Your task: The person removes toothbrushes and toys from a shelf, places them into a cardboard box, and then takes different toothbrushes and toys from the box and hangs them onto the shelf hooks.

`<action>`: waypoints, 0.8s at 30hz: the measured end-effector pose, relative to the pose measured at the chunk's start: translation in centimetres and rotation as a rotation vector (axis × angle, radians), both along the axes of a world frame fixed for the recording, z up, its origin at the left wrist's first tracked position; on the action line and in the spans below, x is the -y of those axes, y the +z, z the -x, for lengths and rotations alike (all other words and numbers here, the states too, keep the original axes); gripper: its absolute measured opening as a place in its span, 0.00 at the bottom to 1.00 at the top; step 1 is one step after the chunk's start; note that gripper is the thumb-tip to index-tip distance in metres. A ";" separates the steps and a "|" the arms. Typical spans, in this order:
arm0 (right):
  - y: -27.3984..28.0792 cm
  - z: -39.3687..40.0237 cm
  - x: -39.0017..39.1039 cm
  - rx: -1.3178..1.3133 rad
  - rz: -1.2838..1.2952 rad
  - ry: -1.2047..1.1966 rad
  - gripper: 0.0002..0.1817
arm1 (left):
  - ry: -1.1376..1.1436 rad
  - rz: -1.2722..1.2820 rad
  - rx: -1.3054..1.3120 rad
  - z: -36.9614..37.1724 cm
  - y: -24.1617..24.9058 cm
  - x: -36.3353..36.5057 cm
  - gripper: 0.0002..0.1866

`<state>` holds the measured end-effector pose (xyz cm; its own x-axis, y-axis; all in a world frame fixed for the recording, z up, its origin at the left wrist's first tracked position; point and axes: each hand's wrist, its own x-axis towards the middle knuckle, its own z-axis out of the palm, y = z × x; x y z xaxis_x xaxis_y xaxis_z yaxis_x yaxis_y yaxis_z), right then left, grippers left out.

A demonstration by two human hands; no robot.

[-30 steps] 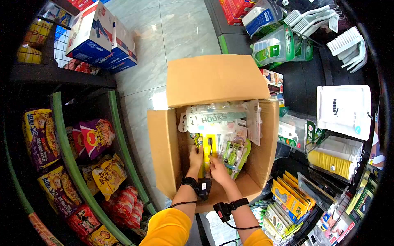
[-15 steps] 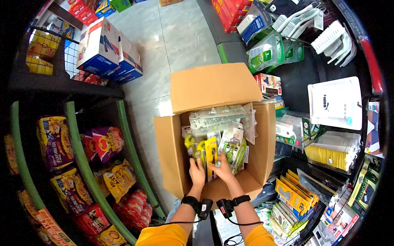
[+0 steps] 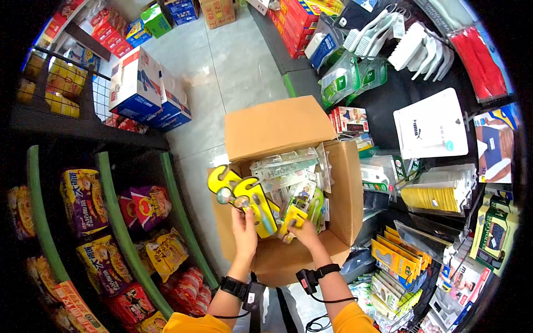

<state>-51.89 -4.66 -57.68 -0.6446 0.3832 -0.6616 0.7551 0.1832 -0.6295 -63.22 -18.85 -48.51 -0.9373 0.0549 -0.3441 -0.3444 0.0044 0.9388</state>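
Observation:
Several yellow, black-edged carded packs (image 3: 259, 213) with curved, hook-like tops are held together in my left hand (image 3: 244, 232), above the left side of an open cardboard box (image 3: 348, 188). Round shiny parts show near their tops; what the packs contain I cannot make out. My right hand (image 3: 306, 233) is closed on a smaller yellow pack (image 3: 295, 217) inside the box. Beyond it lie packs with green curved items (image 3: 315, 206). Clear plastic packaging (image 3: 282, 168) printed with "HOOKS" rests at the box's far side.
Snack bags (image 3: 161, 252) fill the green-edged shelf on the left. White and blue cartons (image 3: 136, 83) stand on the tiled floor (image 3: 244, 66). On the right hang white brushes (image 3: 425, 53), a white Puma pack (image 3: 430, 125) and yellow packs (image 3: 430, 197), close to the box.
My left hand has lifted the yellow carded packs up and left, out over the box's left side. My right hand has closed on a smaller yellow pack. The view has shifted slightly.

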 end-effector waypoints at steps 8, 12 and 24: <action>14.2 0.8 0.2 -0.480 0.180 -0.319 0.13 | -0.154 -0.060 0.002 -3.2 7.2 -0.2 0.10; 20.0 -4.8 0.0 -0.659 0.196 -0.215 0.13 | -0.399 -0.219 -0.062 -9.0 13.0 -1.7 0.11; 43.4 -36.2 -0.3 -1.048 -0.445 -0.764 0.07 | -0.971 -0.665 -0.312 -35.3 34.6 -9.0 0.09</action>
